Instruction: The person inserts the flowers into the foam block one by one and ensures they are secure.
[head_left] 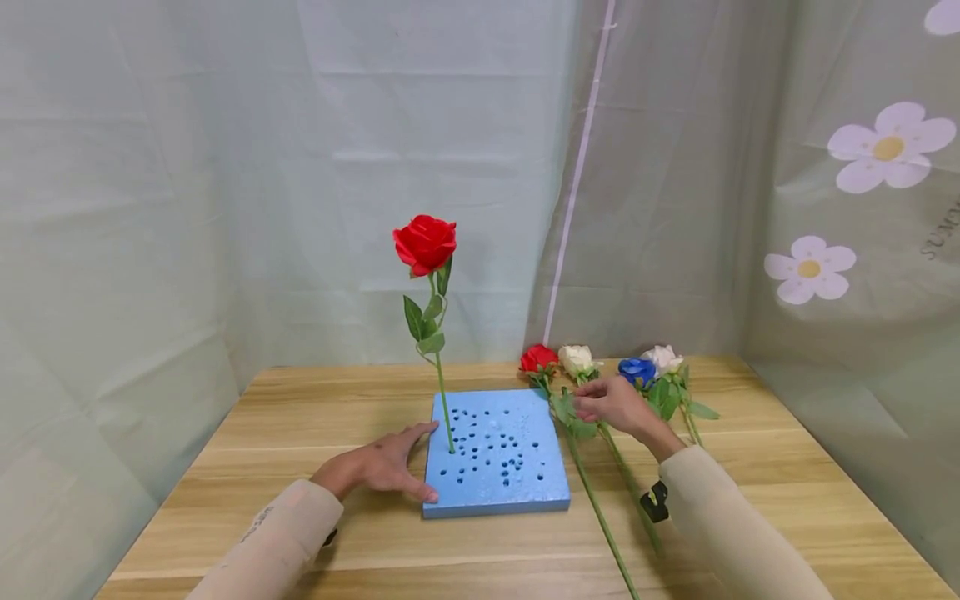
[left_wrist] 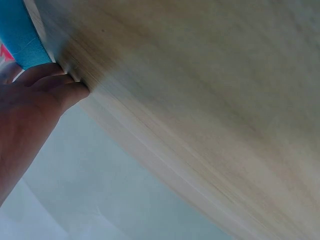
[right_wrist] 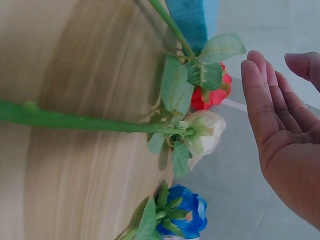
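A blue foam block (head_left: pixel 480 493) pitted with holes lies on the table. One red rose (head_left: pixel 425 245) stands upright with its stem in a hole near the block's left side. My left hand (head_left: pixel 378 463) rests against the left edge of the block, thumb and fingers spread. Above the flowers to the right of the block hovers my right hand (head_left: pixel 617 406). The right wrist view shows its fingers extended, the thumb apart and nothing held. Nearest to it lie a second red rose (head_left: pixel 538 358) and a white rose (right_wrist: pixel 209 131), stems toward the front.
Further right lie a blue rose (head_left: pixel 637 371) and a pale rose (head_left: pixel 663 359), their leaves bunched together. The wooden table (head_left: pixel 300 417) ends at hanging cloth (head_left: pixel 450 100) behind; flower-printed cloth (head_left: pixel 840 350) hangs on the right.
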